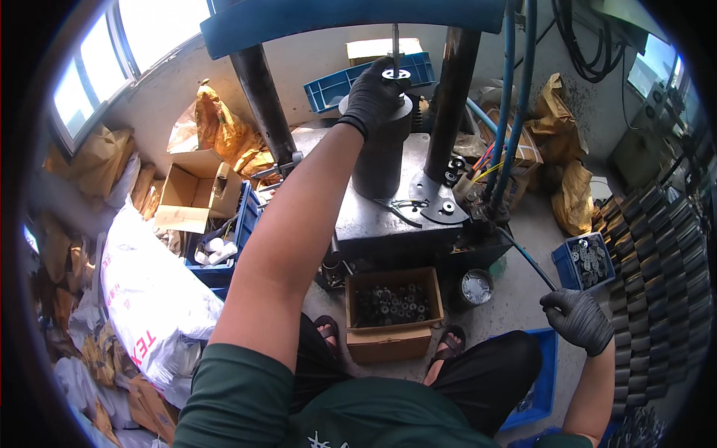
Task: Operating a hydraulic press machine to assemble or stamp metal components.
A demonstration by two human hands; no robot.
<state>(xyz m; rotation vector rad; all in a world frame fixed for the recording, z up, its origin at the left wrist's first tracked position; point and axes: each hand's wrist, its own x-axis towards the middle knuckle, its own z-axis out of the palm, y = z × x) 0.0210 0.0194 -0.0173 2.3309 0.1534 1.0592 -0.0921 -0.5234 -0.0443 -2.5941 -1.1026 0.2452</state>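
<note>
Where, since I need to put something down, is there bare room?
The metal table looks bare between the left forearm and the dark cylinder. Floor shows between the round bucket and the blue parts bin. The table's right is crowded around the curved plate.

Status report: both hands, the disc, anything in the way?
Left hand at pale disc above dark cylinder. Right hand gripping lever. Disc under vertical rod, contact unclear. Left hand partly blocks cylinder's top.

Large red Latin capitals run aslant across the near part of the white sack (pixel 160 272) at left; smaller red characters, too small to make out, mark its left side. White print, partly cut off, stands on the dark green T-shirt (pixel 373 411), nearest.
</note>
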